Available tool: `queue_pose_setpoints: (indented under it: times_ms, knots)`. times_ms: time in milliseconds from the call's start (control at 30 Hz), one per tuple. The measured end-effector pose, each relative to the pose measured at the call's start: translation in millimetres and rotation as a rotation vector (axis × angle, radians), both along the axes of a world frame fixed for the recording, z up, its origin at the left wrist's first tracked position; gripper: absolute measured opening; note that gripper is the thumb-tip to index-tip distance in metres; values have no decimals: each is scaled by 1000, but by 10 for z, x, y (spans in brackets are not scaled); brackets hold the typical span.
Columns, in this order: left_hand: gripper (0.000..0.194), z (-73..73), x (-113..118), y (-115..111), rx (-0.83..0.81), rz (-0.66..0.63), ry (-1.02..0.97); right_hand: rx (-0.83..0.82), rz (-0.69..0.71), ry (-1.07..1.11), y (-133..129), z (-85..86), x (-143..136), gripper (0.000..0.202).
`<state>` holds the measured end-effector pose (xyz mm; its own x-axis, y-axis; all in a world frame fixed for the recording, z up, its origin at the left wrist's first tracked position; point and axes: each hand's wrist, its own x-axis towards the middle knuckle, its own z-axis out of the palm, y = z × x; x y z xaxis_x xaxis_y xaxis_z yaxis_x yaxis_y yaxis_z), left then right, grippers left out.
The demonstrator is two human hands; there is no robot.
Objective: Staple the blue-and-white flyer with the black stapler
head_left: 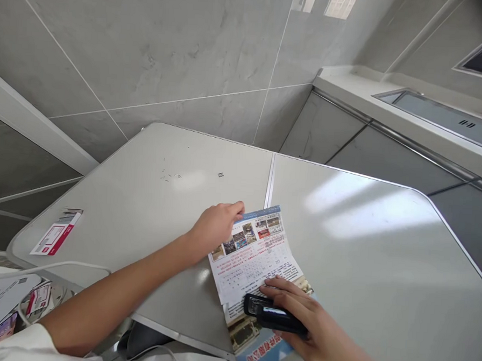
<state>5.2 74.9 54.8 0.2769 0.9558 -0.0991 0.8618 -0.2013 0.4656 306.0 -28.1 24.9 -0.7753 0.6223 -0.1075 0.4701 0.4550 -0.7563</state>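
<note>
A pale grey desk (pixel 142 207) fills the middle of the view, made of two leaves that meet at a seam running from twelve o'clock down toward the centre, with grey tiled wall behind it and a light counter at two o'clock. On the desk, at about six o'clock and overhanging the near edge, lies a printed leaflet (pixel 257 257), unfolded, with small photos along its far end, dense text in the middle and a blue band with large characters at the near end. The left hand (pixel 216 225) comes in from eight o'clock across the desk and rests, fingers curled downward, on the leaflet's far left corner, pinning it flat rather than gripping it. The right hand (pixel 310 327) enters from five o'clock and is closed loosely around a black stapler (pixel 274 314), which lies across the lower part of the leaflet with its front end pointing toward nine o'clock; the fingertips reach past it onto the paper. Well apart, at nine o'clock near the desk's left edge, sits a small red and white box (pixel 56 233). Below the desk at seven o'clock are more printed sheets (pixel 0 297) and a white cable (pixel 50 267).
</note>
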Motion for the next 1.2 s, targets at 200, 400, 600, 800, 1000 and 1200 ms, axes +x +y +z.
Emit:
queue_pose_setpoints:
  times_ms: [200, 400, 600, 800, 1000, 1200]
  knots:
    - [17, -77, -696, 249, 18, 21, -45, -30, -5, 100, 16, 32, -884, 65]
    - [21, -324, -1029, 554, 215, -61, 110, 42, -89, 164, 20, -75, -1706, 61]
    - [16, -483, -1108, 608, 344, -4, 113, 45, -227, 230, -125, -178, -2137, 69]
    - [16, -497, -1098, 657, 304, -17, 63, 24, -289, 239, -208, -181, -2342, 69]
    - [18, -503, -1108, 687, 255, -30, 4, 11, -228, 106, -9, 40, -2273, 44]
    - [19, -534, -1101, 678, 258, -21, -21, 112, -115, 123, 265, 30, -2182, 44]
